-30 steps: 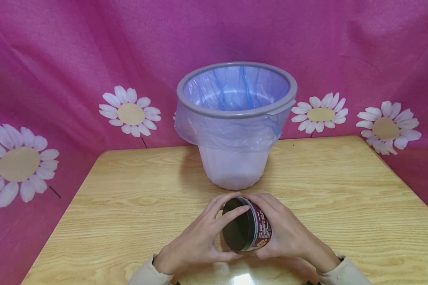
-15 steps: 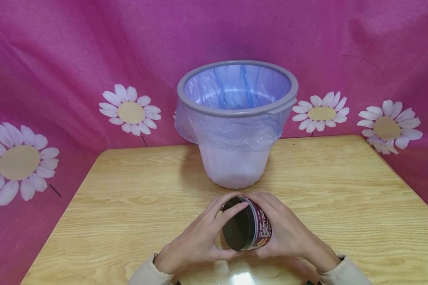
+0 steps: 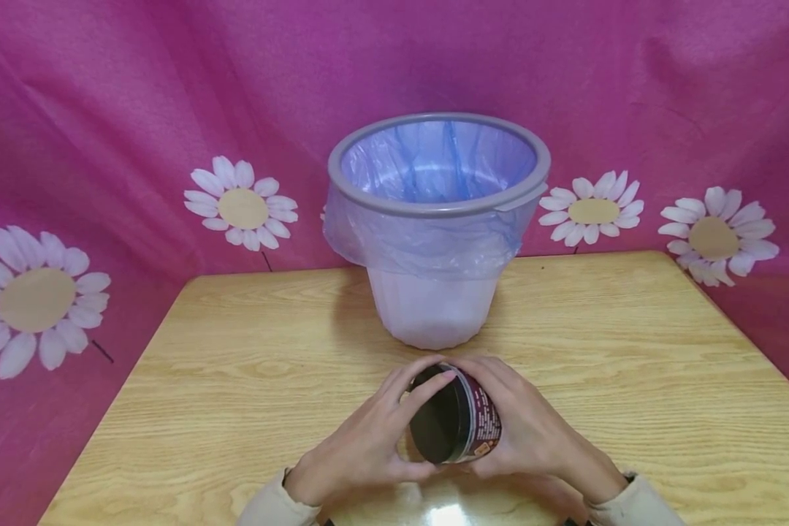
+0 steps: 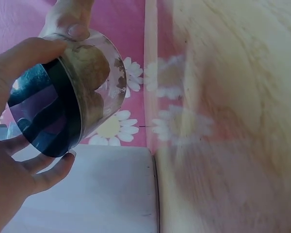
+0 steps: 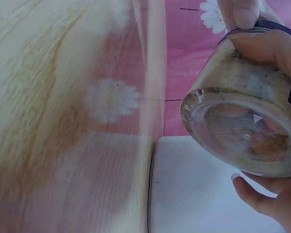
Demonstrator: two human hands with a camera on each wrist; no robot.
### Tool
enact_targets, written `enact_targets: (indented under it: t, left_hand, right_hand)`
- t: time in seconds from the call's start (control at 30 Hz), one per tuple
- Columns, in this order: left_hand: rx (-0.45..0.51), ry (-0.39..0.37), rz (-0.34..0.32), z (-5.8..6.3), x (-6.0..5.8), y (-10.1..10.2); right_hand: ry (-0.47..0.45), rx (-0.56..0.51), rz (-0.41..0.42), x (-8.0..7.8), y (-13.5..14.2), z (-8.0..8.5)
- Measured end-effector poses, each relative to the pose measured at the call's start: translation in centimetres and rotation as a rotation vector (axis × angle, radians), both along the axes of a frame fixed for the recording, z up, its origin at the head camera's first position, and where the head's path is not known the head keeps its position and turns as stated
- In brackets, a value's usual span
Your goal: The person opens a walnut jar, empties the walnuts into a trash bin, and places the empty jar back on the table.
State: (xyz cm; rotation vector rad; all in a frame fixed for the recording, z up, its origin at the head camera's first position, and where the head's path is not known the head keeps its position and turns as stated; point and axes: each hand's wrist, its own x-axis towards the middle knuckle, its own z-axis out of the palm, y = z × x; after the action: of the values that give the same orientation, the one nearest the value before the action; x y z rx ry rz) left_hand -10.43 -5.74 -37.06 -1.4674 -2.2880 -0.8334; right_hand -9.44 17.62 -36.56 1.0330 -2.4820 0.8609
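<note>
A clear jar (image 3: 485,420) with a dark label and a black lid (image 3: 437,424) is held tilted between both hands above the near part of the table. My left hand (image 3: 375,431) grips around the black lid, one finger lying across its top. My right hand (image 3: 532,424) grips the labelled body. In the left wrist view, brown residue or contents show through the jar's wall (image 4: 94,77). The right wrist view shows the jar's round clear base (image 5: 247,131), with brownish patches inside.
Behind the hands stands a white bin (image 3: 434,307) with a grey rim (image 3: 437,210) and a blue plastic liner (image 3: 401,245) folded over it. The wooden table (image 3: 237,365) meets a magenta cloth (image 3: 394,58) printed with daisies at the back and sides.
Both hands keep the jar in nearly the same place. The left finger across the lid has shifted slightly upward towards the lid's edge.
</note>
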Motion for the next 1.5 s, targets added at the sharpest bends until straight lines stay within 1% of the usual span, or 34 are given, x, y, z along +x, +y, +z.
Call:
enact_targets:
  t: [0.23,0.57,0.7,0.9,1.1,1.33,1.4,1.5]
  left_hand:
    - [-0.018,-0.017,-0.019,-0.14,0.01,0.00]
    - [-0.025,-0.019,-0.015,-0.08,-0.03,0.03]
    - [-0.019,-0.005,-0.024,0.00,-0.07,-0.01]
    - [-0.013,0.021,-0.020,0.03,-0.12,-0.09]
    - [-0.005,0.017,-0.015,0.30,-0.09,-0.06]
    - [-0.007,0.057,-0.057,0.35,-0.23,0.03]
    - [-0.010,0.048,-0.062,0.22,-0.21,0.03]
    - [-0.011,0.037,-0.050,0.09,-0.16,0.07]
  right_hand:
    - [-0.008,0.007,0.003,0.06,0.01,-0.10]
    - [-0.010,-0.002,0.010,0.02,0.02,-0.14]
    - [-0.010,-0.005,0.008,0.02,0.01,-0.13]
    - [-0.006,-0.003,0.009,0.02,-0.01,-0.12]
    - [-0.006,-0.007,0.007,-0.07,-0.08,0.02]
    - [0.001,-0.009,0.013,-0.07,-0.15,-0.05]
    - [0.005,-0.004,0.011,-0.03,-0.13,-0.13]
    - [0.007,0.003,0.003,0.06,-0.09,-0.17]
